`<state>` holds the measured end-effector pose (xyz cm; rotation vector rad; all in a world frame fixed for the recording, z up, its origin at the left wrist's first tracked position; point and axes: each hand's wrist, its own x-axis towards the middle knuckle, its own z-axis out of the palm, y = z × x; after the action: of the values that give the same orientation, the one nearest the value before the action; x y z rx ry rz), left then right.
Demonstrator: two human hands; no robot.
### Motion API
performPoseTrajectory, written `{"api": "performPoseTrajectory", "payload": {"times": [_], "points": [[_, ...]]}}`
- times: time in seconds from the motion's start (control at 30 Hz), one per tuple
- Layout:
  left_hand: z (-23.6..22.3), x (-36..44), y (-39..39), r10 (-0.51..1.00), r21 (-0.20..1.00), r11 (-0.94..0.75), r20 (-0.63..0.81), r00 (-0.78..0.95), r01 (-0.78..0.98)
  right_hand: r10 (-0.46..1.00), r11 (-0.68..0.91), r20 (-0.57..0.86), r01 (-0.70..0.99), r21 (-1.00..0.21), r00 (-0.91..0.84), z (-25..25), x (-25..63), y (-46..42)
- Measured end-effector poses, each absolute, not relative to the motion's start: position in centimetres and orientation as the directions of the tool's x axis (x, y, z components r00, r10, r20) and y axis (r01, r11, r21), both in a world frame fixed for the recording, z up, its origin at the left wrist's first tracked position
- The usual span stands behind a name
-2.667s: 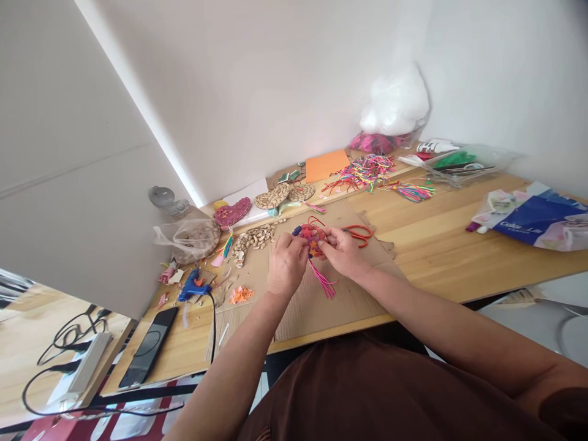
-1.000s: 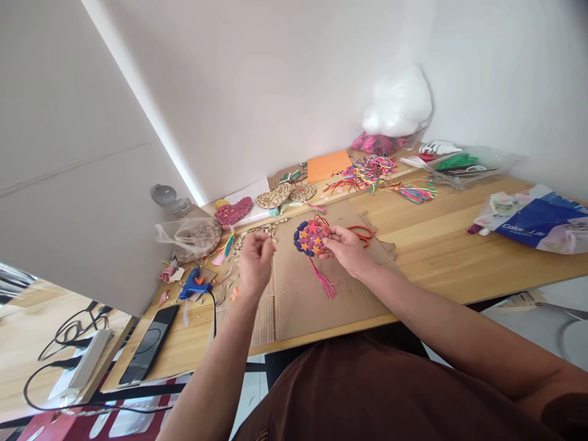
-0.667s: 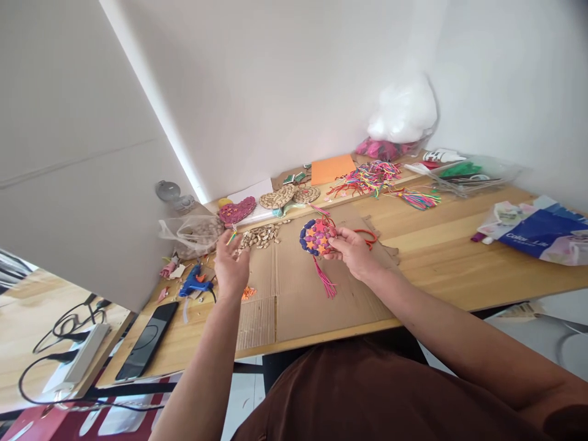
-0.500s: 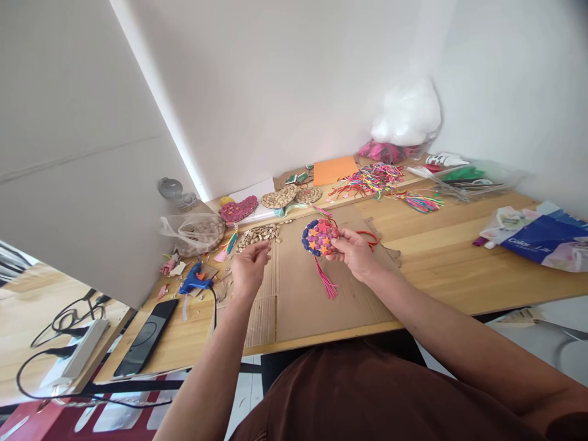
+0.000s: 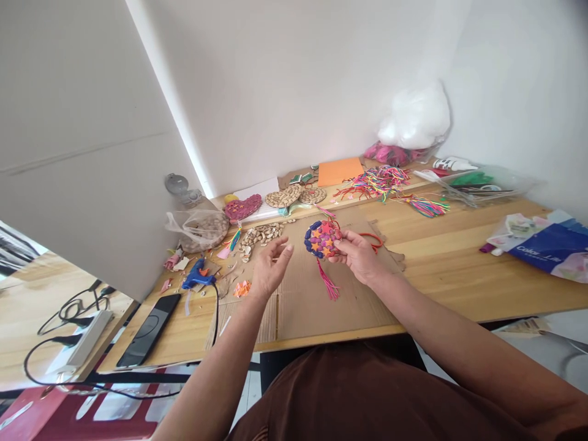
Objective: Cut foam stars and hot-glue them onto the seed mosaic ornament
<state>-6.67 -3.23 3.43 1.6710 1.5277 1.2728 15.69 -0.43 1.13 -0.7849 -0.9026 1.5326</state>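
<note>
Over the cardboard sheet (image 5: 344, 312), my right hand (image 5: 361, 257) grips the right edge of a round ornament (image 5: 323, 239). Blue and pink-red pieces cover it, with orange stars among them. A pink tassel (image 5: 327, 282) hangs from its lower side, and red cord (image 5: 374, 242) shows behind my fingers. My left hand (image 5: 272, 266) is left of the ornament, apart from it. Its fingers are loosely bent, the thumb stands away from them, and I see nothing in it. Near its wrist lies a small heap of orange stars (image 5: 242, 288); peanut shells (image 5: 261, 234) are spread beyond.
A blue glue gun (image 5: 198, 275) and a black phone (image 5: 149, 331) lie at the left. Heart-shaped pieces (image 5: 283, 196), an orange sheet (image 5: 340, 171) and colourful tassels (image 5: 376, 182) line the back. Plastic packages (image 5: 546, 245) sit at the right, a power strip (image 5: 81, 346) at far left.
My left hand has moved right, nearer the ornament, and its fingers have spread from a pinch. The orange heap now shows. My right hand still holds the ornament.
</note>
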Motion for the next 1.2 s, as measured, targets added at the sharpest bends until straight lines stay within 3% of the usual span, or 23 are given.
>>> {"api": "performPoseTrajectory", "payload": {"times": [0.1, 0.27, 0.53, 0.9, 1.2], "points": [[3.6, -4.8, -3.5, 0.988, 0.955, -0.138, 0.149, -0.025, 0.261, 0.990, -0.061, 0.006, -0.465, -0.883, -0.142, 1.1, 15.7, -0.5], [3.6, -3.0, -3.4, 0.999, 0.999, -0.029, 0.027, 0.026, 0.044, 0.986, -0.055, 0.021, -0.437, -0.898, -0.166, 0.9, 15.6, -0.5], [2.9, -2.7, -3.5, 0.982, 0.921, 0.187, -0.164, 0.096, -0.342, 0.976, -0.019, 0.065, -0.377, -0.926, -0.209, 0.4, 15.5, -0.4], [2.7, -3.4, -3.1, 0.967, 0.857, 0.231, -0.255, 0.010, -0.461, 0.961, 0.155, 0.208, -0.271, -0.950, -0.181, 0.1, 15.7, -0.4], [2.5, -5.3, -2.4, 0.959, 0.839, 0.174, -0.264, -0.105, -0.516, 0.994, 0.075, 0.099, -0.393, -0.917, -0.042, 0.6, 16.6, 0.4]]}}
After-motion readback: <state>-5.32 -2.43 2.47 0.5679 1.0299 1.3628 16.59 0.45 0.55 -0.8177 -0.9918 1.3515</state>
